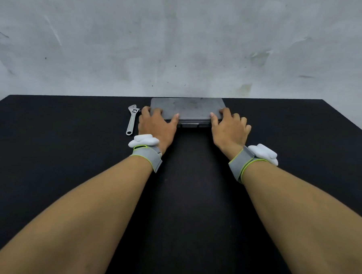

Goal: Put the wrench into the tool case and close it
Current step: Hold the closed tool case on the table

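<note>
Wrench (pixel 132 119) lies on the counter (pixel 49 151) just outside the left hand (pixel 155 127); both hands' fingers (pixel 235 116) clasp the shut tool case (pixel 187 107); opening it seemingly comes next.

Both forearms are bare — no sleeves. Each wrist carries a grey fabric strap edged in bright yellow-green, the left wrist strap (pixel 147 157) and the right wrist strap (pixel 242 164) alike — each topped with a lumpy white plastic pod.
</note>
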Demonstrator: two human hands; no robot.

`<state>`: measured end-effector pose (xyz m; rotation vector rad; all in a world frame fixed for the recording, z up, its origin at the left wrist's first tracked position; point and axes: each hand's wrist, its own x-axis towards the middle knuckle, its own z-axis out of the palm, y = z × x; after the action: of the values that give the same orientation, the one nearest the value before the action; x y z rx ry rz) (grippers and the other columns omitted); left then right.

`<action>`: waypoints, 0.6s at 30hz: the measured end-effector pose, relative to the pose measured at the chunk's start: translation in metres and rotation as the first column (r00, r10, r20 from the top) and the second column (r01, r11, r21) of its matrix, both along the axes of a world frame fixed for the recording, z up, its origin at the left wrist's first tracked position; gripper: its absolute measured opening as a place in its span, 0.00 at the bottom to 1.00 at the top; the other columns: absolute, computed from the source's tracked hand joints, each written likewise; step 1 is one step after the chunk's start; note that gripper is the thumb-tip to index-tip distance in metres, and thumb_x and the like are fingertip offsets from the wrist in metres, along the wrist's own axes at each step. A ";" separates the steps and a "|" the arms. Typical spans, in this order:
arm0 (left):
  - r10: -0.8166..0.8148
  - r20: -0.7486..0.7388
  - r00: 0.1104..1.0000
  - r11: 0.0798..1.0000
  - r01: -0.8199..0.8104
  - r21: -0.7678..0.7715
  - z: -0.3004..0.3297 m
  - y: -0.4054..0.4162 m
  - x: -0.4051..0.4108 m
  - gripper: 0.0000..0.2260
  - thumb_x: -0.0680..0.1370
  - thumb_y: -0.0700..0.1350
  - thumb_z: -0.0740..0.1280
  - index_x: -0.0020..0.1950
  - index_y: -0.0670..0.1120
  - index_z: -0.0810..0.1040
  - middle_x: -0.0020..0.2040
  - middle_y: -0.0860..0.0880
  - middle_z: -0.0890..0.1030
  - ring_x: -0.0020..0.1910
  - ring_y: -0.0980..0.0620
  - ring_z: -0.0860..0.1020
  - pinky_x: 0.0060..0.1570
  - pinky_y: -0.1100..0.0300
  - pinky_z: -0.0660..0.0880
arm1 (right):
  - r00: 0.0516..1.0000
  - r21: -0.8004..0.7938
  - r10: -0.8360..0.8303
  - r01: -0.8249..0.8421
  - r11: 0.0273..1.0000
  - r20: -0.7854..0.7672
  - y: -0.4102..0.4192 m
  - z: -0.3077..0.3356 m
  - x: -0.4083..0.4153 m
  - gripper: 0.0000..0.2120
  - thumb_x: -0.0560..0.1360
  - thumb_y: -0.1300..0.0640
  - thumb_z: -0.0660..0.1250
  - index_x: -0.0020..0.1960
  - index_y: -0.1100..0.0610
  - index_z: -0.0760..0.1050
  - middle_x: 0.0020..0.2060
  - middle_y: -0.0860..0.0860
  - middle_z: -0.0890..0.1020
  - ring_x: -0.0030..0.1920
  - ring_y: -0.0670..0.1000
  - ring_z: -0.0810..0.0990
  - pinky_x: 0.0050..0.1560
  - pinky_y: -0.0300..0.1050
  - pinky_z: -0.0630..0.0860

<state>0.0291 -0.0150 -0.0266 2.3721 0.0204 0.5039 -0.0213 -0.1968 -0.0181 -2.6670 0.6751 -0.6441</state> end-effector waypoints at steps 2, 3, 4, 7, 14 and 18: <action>0.007 -0.003 1.000 1.000 -0.007 0.002 0.000 0.001 -0.004 0.28 0.72 0.65 0.65 0.62 0.46 0.77 0.68 0.44 0.70 0.64 0.41 0.71 0.62 0.48 0.70 | 1.000 0.008 0.000 0.000 1.000 -0.004 0.002 0.000 -0.004 0.22 0.79 0.38 0.53 0.65 0.50 0.71 0.58 0.58 0.77 0.58 0.61 0.70 0.56 0.55 0.63; 0.009 -0.004 1.000 1.000 -0.009 0.003 0.000 0.002 -0.006 0.28 0.72 0.65 0.65 0.62 0.46 0.77 0.68 0.44 0.70 0.64 0.41 0.71 0.62 0.48 0.71 | 1.000 0.011 0.000 0.000 1.000 -0.004 0.003 0.000 -0.007 0.22 0.79 0.38 0.53 0.64 0.50 0.71 0.58 0.58 0.77 0.58 0.61 0.70 0.56 0.55 0.63; 0.009 -0.005 1.000 1.000 -0.009 0.003 0.000 0.003 -0.009 0.28 0.72 0.65 0.65 0.62 0.46 0.77 0.68 0.44 0.70 0.64 0.41 0.71 0.62 0.48 0.71 | 1.000 0.012 -0.002 0.002 1.000 -0.004 0.004 0.000 -0.009 0.22 0.79 0.38 0.53 0.64 0.50 0.71 0.58 0.58 0.77 0.58 0.61 0.70 0.56 0.55 0.63; -0.001 -0.006 1.000 1.000 0.001 0.000 0.001 0.006 -0.019 0.28 0.72 0.65 0.65 0.62 0.46 0.77 0.68 0.44 0.70 0.64 0.41 0.71 0.62 0.48 0.71 | 1.000 0.011 -0.010 0.010 1.000 -0.007 0.007 -0.001 -0.017 0.22 0.79 0.38 0.53 0.64 0.50 0.71 0.58 0.58 0.77 0.58 0.61 0.70 0.56 0.56 0.63; 0.006 -0.022 1.000 1.000 -0.006 0.006 0.003 0.011 -0.036 0.27 0.73 0.65 0.65 0.63 0.46 0.77 0.69 0.44 0.69 0.65 0.40 0.70 0.63 0.48 0.69 | 1.000 0.022 -0.022 0.022 1.000 0.001 0.015 0.000 -0.032 0.22 0.78 0.37 0.54 0.63 0.49 0.72 0.57 0.57 0.77 0.57 0.61 0.69 0.54 0.54 0.63; 0.003 -0.013 1.000 1.000 -0.003 -0.009 0.003 0.015 -0.044 0.27 0.73 0.64 0.66 0.63 0.46 0.77 0.68 0.44 0.70 0.65 0.41 0.70 0.63 0.48 0.70 | 1.000 0.020 -0.021 0.021 1.000 0.000 0.019 0.000 -0.042 0.22 0.79 0.37 0.53 0.64 0.49 0.71 0.58 0.57 0.77 0.57 0.60 0.69 0.53 0.54 0.62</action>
<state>-0.0154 0.0000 -0.0236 2.3663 0.0318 0.4890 -0.0628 -0.1778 -0.0180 -2.6447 0.7068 -0.6397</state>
